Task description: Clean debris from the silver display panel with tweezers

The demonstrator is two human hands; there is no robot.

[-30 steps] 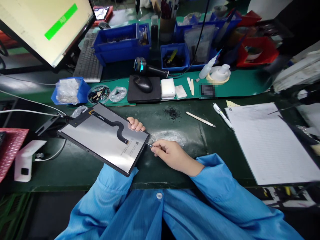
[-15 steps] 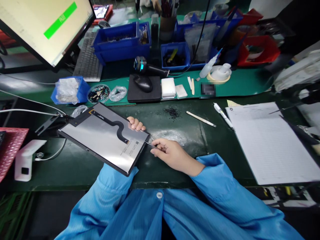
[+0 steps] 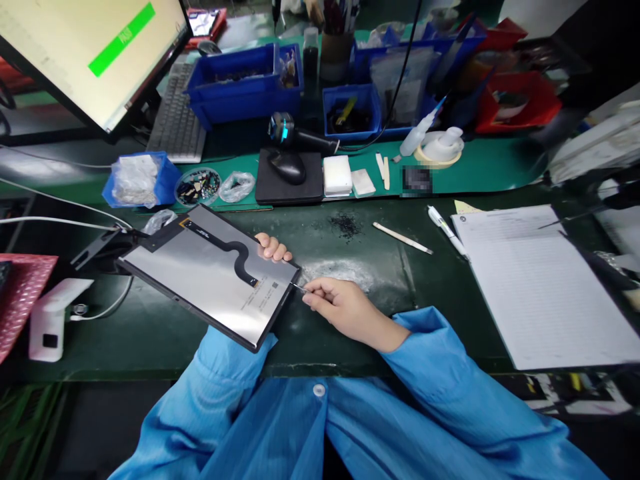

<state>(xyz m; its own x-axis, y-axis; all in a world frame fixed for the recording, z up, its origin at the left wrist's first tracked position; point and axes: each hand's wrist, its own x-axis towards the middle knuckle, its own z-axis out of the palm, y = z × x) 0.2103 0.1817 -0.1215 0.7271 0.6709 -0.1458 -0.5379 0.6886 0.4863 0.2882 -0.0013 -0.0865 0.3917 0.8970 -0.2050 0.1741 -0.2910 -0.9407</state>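
A grey display panel [image 3: 200,277] with a black flex cable [image 3: 227,253] across its back is tilted above the dark bench. My left hand [image 3: 273,248] holds it from underneath; only the fingertips show, curled over its far right edge. My right hand [image 3: 340,308] is closed in a pinch on thin metal tweezers [image 3: 299,287]. Their tip touches the panel's right corner. Both arms wear blue sleeves.
A monitor [image 3: 95,53] with a green bar stands at the back left, with a keyboard [image 3: 177,123] behind it. Blue bins [image 3: 240,83], a mouse [image 3: 286,167], a white pad [image 3: 336,175] and a scanner line the back. A pen [image 3: 445,230], a stick [image 3: 403,239] and a paper pad [image 3: 540,287] lie right.
My right hand pulled back a little and then returned to the panel's corner. The panel and my left hand have stayed in place.
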